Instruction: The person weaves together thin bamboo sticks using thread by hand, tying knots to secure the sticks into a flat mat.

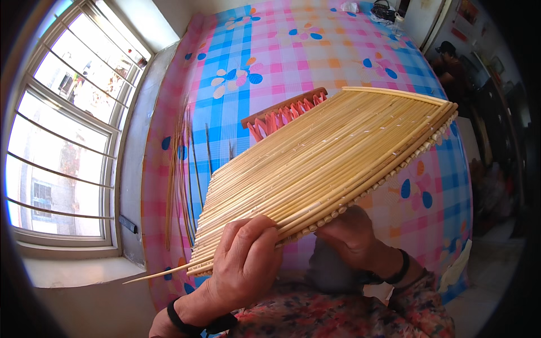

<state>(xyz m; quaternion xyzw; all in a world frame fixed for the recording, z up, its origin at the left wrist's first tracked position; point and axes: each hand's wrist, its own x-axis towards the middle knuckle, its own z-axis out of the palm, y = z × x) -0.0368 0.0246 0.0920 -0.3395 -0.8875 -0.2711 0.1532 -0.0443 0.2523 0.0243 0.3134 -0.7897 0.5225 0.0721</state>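
A woven mat [321,152] of pale straw-coloured sticks, with bundled rods along its edge, is held slanting across my view. My left hand [245,253] grips its near left edge, fingers curled over the sticks. A single thin stick [152,277] sticks out past the mat's left corner. My right hand [352,239] is bent beneath the mat's lower edge, mostly closed; its fingertips and whatever they hold are hidden. Long loose thin sticks [172,186] lie to the left of the mat.
A checked flowered sheet [270,45] covers the surface below, bearing a wooden bar with pink strands [284,112] and bags [383,12] at the far right. A barred window [62,158] and ledge stand left. Another person [448,67] is at the right.
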